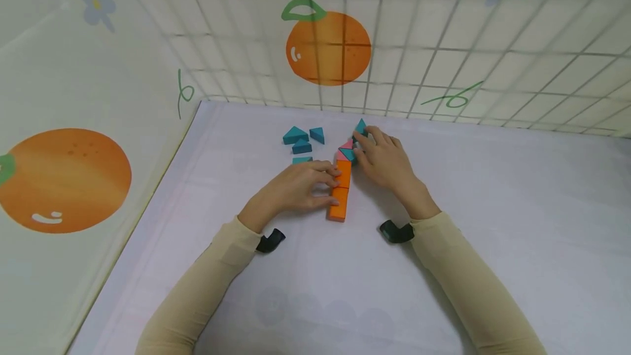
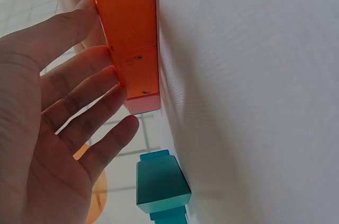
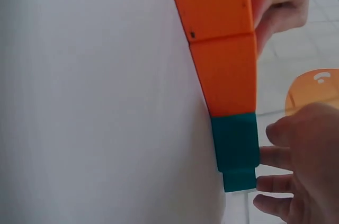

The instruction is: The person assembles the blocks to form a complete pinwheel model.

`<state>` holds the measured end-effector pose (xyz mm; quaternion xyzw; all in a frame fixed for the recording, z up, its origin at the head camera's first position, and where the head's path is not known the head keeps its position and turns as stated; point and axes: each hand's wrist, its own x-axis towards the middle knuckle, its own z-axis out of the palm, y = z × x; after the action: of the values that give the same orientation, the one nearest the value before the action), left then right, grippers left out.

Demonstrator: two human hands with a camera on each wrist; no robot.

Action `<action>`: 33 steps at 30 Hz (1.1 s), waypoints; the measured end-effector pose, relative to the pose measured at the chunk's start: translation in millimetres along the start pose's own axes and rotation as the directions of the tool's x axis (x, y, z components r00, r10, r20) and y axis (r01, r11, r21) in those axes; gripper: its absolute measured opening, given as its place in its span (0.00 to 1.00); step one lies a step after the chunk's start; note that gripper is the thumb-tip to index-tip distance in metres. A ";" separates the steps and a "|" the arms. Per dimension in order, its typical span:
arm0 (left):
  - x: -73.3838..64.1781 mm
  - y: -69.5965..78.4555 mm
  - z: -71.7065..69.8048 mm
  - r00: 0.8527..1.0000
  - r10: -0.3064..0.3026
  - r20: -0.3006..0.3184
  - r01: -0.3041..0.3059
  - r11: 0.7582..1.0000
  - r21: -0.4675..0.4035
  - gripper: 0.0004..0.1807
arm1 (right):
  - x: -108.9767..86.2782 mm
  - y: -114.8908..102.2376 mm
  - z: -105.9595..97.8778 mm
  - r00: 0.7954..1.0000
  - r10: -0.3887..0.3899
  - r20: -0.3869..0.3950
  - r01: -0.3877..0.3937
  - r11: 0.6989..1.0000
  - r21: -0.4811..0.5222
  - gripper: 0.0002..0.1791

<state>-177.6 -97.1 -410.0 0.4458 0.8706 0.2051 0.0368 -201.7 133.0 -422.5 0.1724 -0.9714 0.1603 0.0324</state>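
Observation:
Two orange blocks (image 1: 339,201) lie end to end in a line on the white surface. My left hand (image 1: 300,186) rests its fingertips along their top edge, fingers fairly straight, as the left wrist view also shows. Beyond the orange blocks, pink triangular blocks (image 1: 346,144) and a teal triangular block (image 1: 348,154) continue the line. Another teal triangular block (image 1: 362,125) is at the far end. My right hand (image 1: 386,160) touches the teal blocks with extended fingertips; in the right wrist view its fingers (image 3: 276,184) reach the teal end of the row.
Several loose teal triangular blocks (image 1: 296,135) lie left of the row, one of them (image 1: 302,160) close to my left hand. A grid-patterned cloth wall (image 1: 236,43) with a printed orange stands behind. Another cloth wall (image 1: 59,70) rises on the left.

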 end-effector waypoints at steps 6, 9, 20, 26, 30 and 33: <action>1.2 0.0 -1.1 1.000 0.004 0.001 -0.004 1.000 -0.007 0.19 | 1.3 0.2 2.9 1.000 0.001 -0.001 -0.001 0.999 0.040 0.28; 1.4 -0.4 -0.9 1.000 0.009 -0.002 -0.009 1.000 -0.006 0.19 | 2.0 1.3 4.2 1.000 -0.005 -0.019 0.006 0.998 0.059 0.28; 0.5 -0.5 -1.1 1.000 -0.002 0.004 0.002 1.000 -0.002 0.19 | 2.7 2.9 6.0 1.000 0.001 -0.001 -0.001 0.998 0.060 0.28; 0.7 -0.7 -0.7 1.000 -0.002 0.004 0.002 1.000 0.001 0.19 | 2.5 2.3 5.5 1.000 -0.007 0.004 0.006 0.998 0.070 0.28; 0.5 -0.6 -0.8 1.000 -0.003 0.001 0.003 1.000 -0.002 0.19 | 2.2 1.9 5.3 1.000 -0.008 0.006 0.008 0.997 0.077 0.28; 0.3 -0.7 -0.7 1.000 -0.002 0.000 0.002 1.000 0.000 0.19 | 2.1 0.9 5.7 1.000 -0.016 0.006 0.015 0.996 0.083 0.27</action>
<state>-178.5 -97.4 -409.6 0.4450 0.8710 0.2050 0.0369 -204.0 131.3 -427.9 0.1816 -0.9626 0.1996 0.0232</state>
